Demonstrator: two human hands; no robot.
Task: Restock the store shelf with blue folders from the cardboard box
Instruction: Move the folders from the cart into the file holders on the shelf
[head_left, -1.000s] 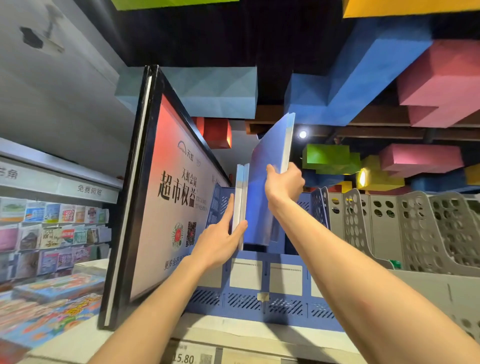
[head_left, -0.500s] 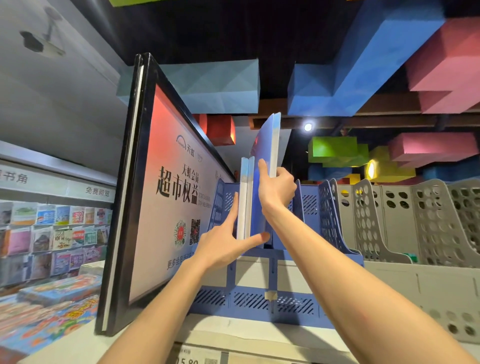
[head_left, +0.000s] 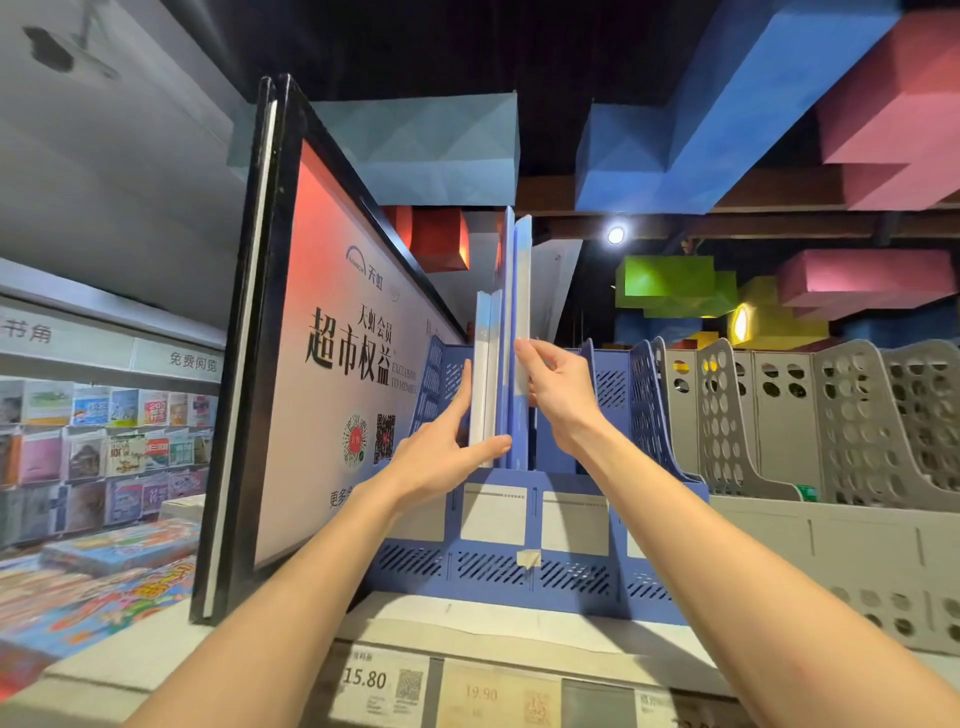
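Observation:
A tall blue folder (head_left: 521, 291) stands upright in a blue file rack (head_left: 519, 561) on the shelf top. My right hand (head_left: 558, 389) pinches its front edge from the right. Beside it on the left stand shorter pale blue folders (head_left: 487, 374). My left hand (head_left: 447, 452) holds these with the thumb across their lower front and the fingers on their left side. The cardboard box is not in view.
A large black-framed sign (head_left: 322, 374) leans just left of the rack. Grey perforated file racks (head_left: 831, 426) fill the shelf to the right. Price tags (head_left: 384, 686) line the shelf edge below. Magazines (head_left: 104, 457) and books lie at far left.
The tall folder has swung from tilted right to upright and dropped lower into the rack, against the shorter folders. My right hand moved down with it. My left hand stayed on the shorter folders.

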